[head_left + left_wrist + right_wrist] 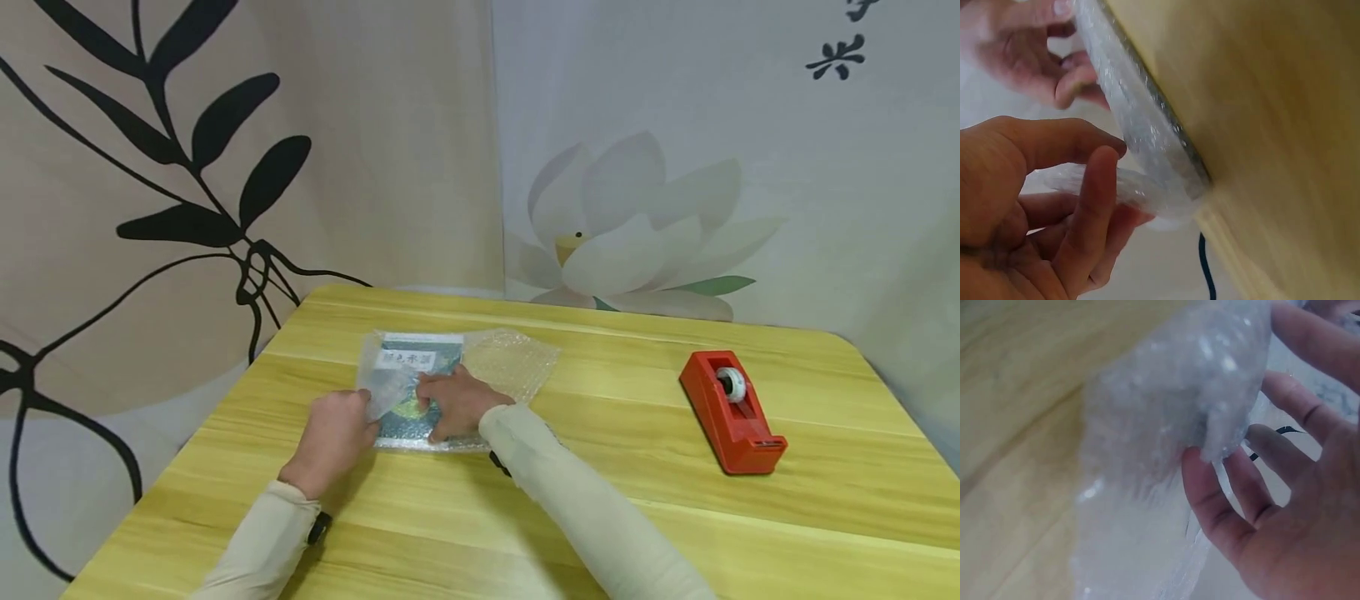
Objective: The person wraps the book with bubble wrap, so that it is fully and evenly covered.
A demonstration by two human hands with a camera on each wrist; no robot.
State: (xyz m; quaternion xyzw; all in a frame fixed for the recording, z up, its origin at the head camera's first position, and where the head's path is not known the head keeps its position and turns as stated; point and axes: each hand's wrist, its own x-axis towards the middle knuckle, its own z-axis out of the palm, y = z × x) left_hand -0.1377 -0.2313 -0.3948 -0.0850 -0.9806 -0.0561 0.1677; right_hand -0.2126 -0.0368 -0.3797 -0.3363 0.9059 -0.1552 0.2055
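Observation:
A flat book (423,343) with a teal cover and a white title label lies on the table, wrapped in clear bubble wrap (517,358). The sheet extends past the book on the right. At the book's left side my left hand (333,433) pinches a folded flap of the wrap between thumb and fingers; the left wrist view shows the bunched film (1138,190) among the fingers. My right hand (461,404) rests on the wrapped cover, fingers spread. In the right wrist view, its fingers (1216,515) touch the wrap with gaps between them.
To the right on the wooden table (600,500) stands a red tape dispenser (735,417) with a roll of clear tape (731,384). Behind the table hangs a curtain (405,167) printed with dark leaves and a pale lotus. The table's left edge runs near my left arm.

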